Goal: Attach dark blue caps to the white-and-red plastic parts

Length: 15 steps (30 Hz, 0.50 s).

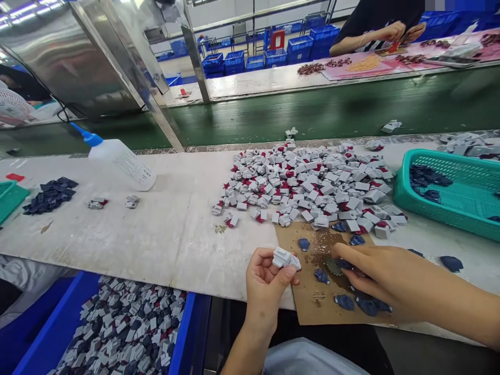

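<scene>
My left hand (266,284) pinches a small light-grey blocky plastic piece (285,258) between thumb and fingers, just left of the cardboard sheet (308,307). Low over the cardboard, my right hand (375,273) is closed on a small dark blue piece, mostly hidden by its fingers. A small round dark dish (333,266) lies by those fingertips, on a wet brown stain. Several loose dark blue pieces (344,301) are scattered on the cardboard around my right hand. Behind both hands spreads a large heap of grey-and-dark-red pieces (308,182).
A teal basket (449,211) with dark blue pieces stands at right. A white squeeze bottle (121,161) leans at left near a dark blue pile (52,195). At lower left, a blue bin (185,317) holds assembled pieces. Beyond the green conveyor (250,122), another person's hands (394,32) work.
</scene>
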Each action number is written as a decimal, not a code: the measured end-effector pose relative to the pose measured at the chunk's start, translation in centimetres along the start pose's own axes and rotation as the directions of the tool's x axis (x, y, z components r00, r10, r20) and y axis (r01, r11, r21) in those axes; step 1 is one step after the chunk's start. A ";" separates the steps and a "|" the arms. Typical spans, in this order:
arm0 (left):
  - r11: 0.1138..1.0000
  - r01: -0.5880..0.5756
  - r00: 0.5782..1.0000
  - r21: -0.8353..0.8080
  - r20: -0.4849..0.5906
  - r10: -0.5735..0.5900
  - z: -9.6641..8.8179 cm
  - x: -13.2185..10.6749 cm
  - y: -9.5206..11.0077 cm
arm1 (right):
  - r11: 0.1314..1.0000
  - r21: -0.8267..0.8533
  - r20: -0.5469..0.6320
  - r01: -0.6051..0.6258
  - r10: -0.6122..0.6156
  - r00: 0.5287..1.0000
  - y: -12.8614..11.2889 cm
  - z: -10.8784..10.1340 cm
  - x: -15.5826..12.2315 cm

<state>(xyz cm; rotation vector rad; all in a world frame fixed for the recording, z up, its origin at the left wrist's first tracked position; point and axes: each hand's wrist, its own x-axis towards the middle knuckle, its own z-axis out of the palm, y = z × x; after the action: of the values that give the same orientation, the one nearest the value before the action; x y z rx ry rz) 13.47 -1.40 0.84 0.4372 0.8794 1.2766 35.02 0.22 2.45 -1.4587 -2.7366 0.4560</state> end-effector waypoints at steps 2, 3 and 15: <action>1.000 0.023 0.999 0.005 0.045 -0.023 -0.3 0.1 0.0 | 1.000 -0.006 0.084 -0.005 0.005 0.996 0.0 -0.3 0.4; 0.999 0.034 0.997 0.005 0.066 -0.034 -0.4 0.2 0.0 | 1.000 0.000 0.126 0.004 -0.004 0.992 0.1 -0.4 0.5; 0.998 0.047 0.997 -0.050 0.058 -0.044 -0.1 -0.1 0.0 | 0.997 0.029 0.178 -0.073 0.067 0.982 -0.3 -0.4 1.0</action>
<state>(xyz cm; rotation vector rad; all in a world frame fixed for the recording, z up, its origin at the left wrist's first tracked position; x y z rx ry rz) 13.41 -1.53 0.78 0.4085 0.8025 1.2368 34.33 0.96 2.81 -1.5835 -2.7992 0.6641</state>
